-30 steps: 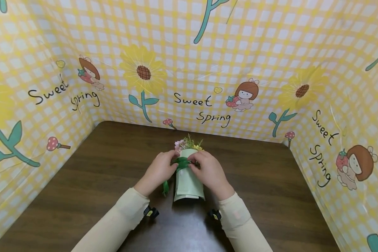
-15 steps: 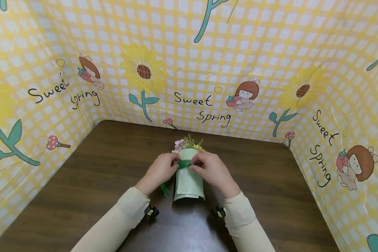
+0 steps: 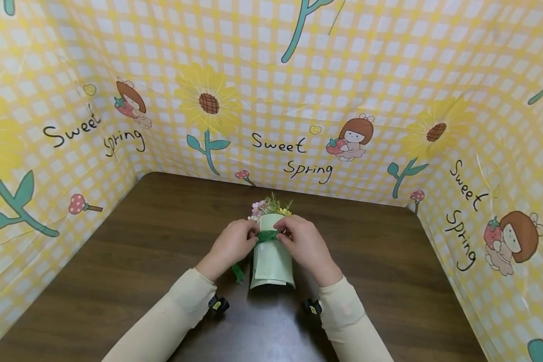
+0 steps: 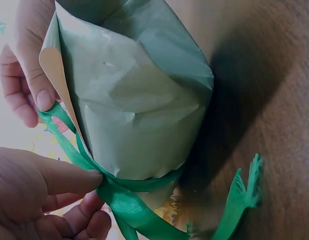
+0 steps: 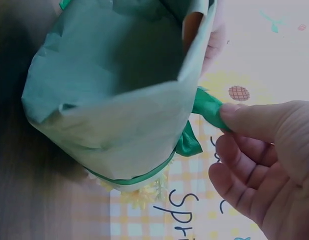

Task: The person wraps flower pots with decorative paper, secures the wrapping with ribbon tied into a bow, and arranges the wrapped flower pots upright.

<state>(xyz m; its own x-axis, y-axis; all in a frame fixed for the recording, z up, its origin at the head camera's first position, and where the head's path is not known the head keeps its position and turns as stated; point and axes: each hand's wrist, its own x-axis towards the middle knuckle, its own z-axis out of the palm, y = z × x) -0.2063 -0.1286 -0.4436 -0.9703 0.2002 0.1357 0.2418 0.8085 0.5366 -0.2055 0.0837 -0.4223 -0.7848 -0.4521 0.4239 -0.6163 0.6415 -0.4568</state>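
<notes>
A bouquet lies on the table, its pale green wrapping paper (image 3: 273, 264) rolled round the stems and its wide end towards me. Pink flowers (image 3: 257, 207), green sprigs and yellow flowers (image 3: 285, 211) peek out at the far end. Green ribbon (image 3: 267, 236) circles the paper near the blooms. My left hand (image 3: 234, 245) pinches it between thumb and fingers where the strands cross, at the paper's left side. With thumb and forefinger, my right hand (image 3: 305, 246) grips another stretch of ribbon (image 5: 209, 111). A loose ribbon tail (image 4: 233, 206) with a frayed tip hangs beyond the left hand.
The dark wooden table (image 3: 366, 261) extends around the bouquet. A yellow checked cloth (image 3: 271, 100) with printed flowers and lettering walls it in at the back and both sides. Small black devices sit under both wrists, one by the left cuff (image 3: 218, 304).
My right hand has drawn slightly to the right, and the ribbon that was bunched between the hands now stretches as a flatter band. The left hand and bouquet have barely moved.
</notes>
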